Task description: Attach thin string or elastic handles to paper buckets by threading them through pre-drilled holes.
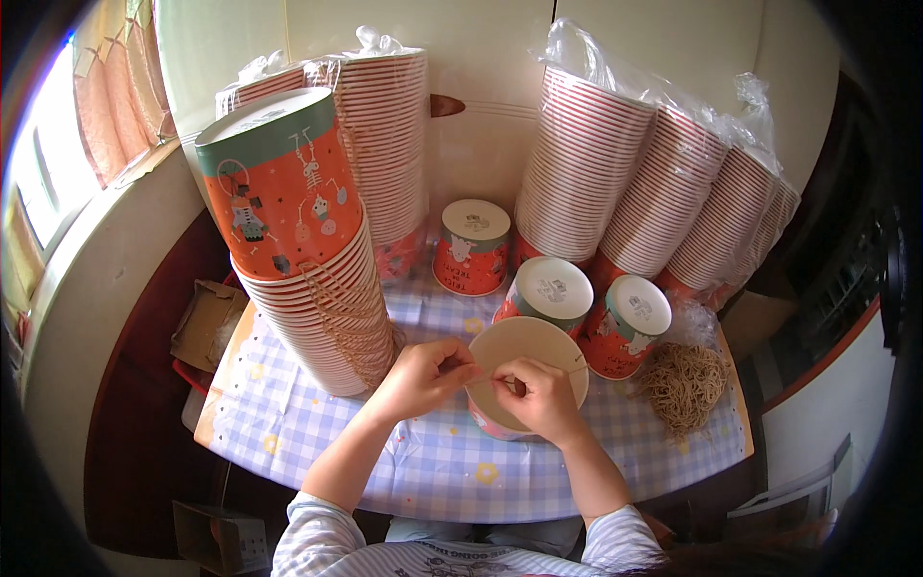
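An upright paper bucket [524, 341] stands open side up near the front of the table, its pale inside showing. Over its left rim my left hand [423, 378] is closed in a pinch. My right hand [538, 396] pinches too, just above the bucket's mouth and close to the left one. Between the fingertips runs a thin tan cord [485, 379], mostly hidden by the fingers. To the left rises a tall stack of nested orange buckets [288, 207], upside down, with tan cord loops [348, 332] hanging along its side. A heap of tan cords [685, 385] lies at the right.
Three upside-down orange buckets with pale bases [473, 240] [550, 288] [630, 322] stand behind the open one. Plastic-wrapped bucket stacks [582, 154] [380, 144] line the back wall. A blue-and-white checked cloth [461, 476] covers the table. A cardboard box [209, 322] sits beyond its left edge.
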### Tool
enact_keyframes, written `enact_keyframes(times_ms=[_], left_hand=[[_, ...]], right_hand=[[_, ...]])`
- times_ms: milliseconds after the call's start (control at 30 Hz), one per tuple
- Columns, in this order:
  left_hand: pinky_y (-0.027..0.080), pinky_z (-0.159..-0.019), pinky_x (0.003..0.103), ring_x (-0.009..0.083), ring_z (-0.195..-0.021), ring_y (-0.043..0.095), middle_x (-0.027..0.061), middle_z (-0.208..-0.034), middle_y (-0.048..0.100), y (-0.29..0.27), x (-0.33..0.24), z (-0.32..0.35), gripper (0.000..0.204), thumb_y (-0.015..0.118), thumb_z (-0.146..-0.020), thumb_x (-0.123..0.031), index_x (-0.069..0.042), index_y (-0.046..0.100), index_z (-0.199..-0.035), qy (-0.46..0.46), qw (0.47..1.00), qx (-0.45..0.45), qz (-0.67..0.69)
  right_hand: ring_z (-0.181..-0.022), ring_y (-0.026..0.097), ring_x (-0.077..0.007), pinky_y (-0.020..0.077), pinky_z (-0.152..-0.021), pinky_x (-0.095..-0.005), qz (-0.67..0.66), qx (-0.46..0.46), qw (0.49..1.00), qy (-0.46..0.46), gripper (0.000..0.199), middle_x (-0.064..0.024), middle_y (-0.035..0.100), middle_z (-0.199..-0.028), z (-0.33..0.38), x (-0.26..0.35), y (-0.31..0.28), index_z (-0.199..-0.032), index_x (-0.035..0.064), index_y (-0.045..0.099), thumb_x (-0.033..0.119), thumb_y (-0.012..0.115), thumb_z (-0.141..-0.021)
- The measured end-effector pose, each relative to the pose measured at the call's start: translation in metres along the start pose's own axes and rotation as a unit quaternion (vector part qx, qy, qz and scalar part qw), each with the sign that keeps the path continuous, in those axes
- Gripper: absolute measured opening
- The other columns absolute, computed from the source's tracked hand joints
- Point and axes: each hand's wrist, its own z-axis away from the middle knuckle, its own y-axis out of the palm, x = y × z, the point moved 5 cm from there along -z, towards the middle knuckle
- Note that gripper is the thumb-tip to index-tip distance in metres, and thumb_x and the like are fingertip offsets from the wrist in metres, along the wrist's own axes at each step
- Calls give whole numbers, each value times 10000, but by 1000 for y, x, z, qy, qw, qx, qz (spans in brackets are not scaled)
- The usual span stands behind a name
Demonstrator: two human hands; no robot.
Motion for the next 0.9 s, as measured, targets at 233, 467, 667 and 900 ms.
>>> enact_keyframes(times_ms=[233, 467, 667, 900], left_hand=[[428, -541, 220, 48, -597, 485, 25, -661, 568, -2, -2, 0, 163, 592, -815, -135, 18, 558, -857, 4, 1000, 6, -2], [418, -538, 228, 52, -604, 476, 31, -659, 564, -1, 5, -2, 174, 585, -820, -154, 13, 555, -860, -19, 1000, 19, -1], [411, -522, 251, 76, -575, 471, 48, -633, 553, 0, 2, -2, 167, 582, -811, -154, 9, 548, -825, 12, 999, 3, -31], [422, -528, 292, 153, -548, 516, 112, -636, 560, 5, 3, -5, 170, 579, -798, -167, -1, 548, -816, 23, 997, -17, -74]], right_hand=[[-583, 593, -168, 457, -525, -268, -44, 2, 999, 20, 88, -70, 610, -716, -2, -1, -10, -781, 34, 590, 48, 649, -717], [-629, 593, -222, 460, -557, -297, -28, -21, 999, -21, 57, -79, 603, -733, -3, -1, -10, -789, 34, 581, 50, 615, -747], [-664, 577, -261, 448, -574, -332, -28, -13, 999, -16, 62, -84, 566, -716, -2, -1, -5, -787, 39, 524, 50, 582, -767], [-651, 553, -283, 437, -566, -347, -12, -24, 999, -23, 59, -97, 538, -698, -1, 1, -4, -775, 42, 492, 60, 544, -793]])
